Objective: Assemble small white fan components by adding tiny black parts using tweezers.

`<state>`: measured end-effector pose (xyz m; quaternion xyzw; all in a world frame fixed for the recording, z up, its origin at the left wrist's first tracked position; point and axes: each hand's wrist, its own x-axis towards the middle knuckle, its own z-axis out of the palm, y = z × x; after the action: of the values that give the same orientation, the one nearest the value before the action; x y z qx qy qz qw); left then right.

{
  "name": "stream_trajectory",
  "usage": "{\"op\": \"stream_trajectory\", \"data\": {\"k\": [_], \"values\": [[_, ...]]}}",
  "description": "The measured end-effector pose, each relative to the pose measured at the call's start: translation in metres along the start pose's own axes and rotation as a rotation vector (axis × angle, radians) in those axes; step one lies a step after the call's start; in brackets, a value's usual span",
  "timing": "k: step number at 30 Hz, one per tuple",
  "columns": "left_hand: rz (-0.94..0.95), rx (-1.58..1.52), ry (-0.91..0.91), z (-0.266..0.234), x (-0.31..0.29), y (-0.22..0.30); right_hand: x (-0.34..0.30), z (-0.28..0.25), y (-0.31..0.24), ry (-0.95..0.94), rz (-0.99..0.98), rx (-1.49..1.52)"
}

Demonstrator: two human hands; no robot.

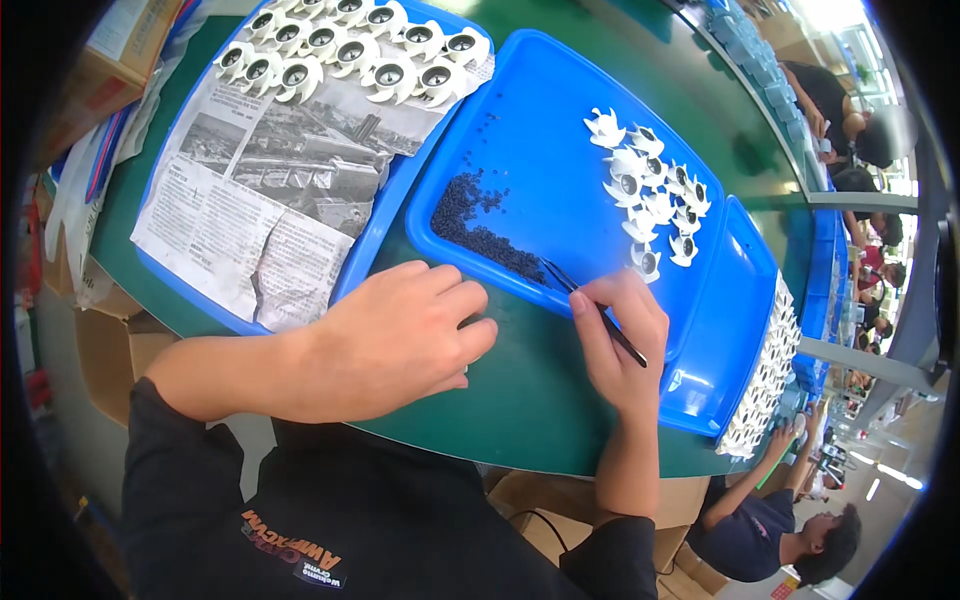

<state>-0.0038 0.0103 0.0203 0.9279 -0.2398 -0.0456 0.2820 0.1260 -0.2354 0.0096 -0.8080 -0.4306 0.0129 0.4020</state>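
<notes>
My right hand point(634, 312) is closed in a pinch on black tweezers point(557, 275). Their tips are at the edge of a heap of tiny black parts point(462, 222), which lies along the near left side of a blue tray point(560, 110). White bladed fan wheels point(656, 205) sit loosely grouped on the right of this tray. Above the green table, just in front of the tray, my left hand point(410, 325) is curled with thumb and fingers together. Whatever it holds, if anything, is hidden behind the fingers.
On the left, newspaper point(290, 180) lines another blue tray point(375, 245), with rows of white fan wheels point(350, 52) at its far end. A third tray point(715, 350) stands right, beside many small white pieces point(765, 370). Cardboard boxes point(110, 60) and co-workers point(775, 530) surround the table.
</notes>
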Motion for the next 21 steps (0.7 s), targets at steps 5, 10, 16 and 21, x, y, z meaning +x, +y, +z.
{"op": "stream_trajectory", "data": {"k": [5, 10, 16, 21], "values": [[-0.027, 0.025, -0.008, -0.003, -0.005, -0.004, -0.001, 0.000, 0.000, 0.009, 0.014, -0.005], [-0.024, 0.019, 0.018, 0.003, -0.006, -0.007, -0.003, -0.001, -0.003, 0.014, 0.052, 0.026], [-0.075, 0.069, 0.091, 0.009, -0.005, -0.007, -0.004, -0.001, -0.001, -0.005, 0.036, -0.003], [-0.099, 0.027, 0.129, 0.003, -0.005, -0.007, -0.007, 0.000, -0.001, -0.004, 0.046, -0.003]]}}
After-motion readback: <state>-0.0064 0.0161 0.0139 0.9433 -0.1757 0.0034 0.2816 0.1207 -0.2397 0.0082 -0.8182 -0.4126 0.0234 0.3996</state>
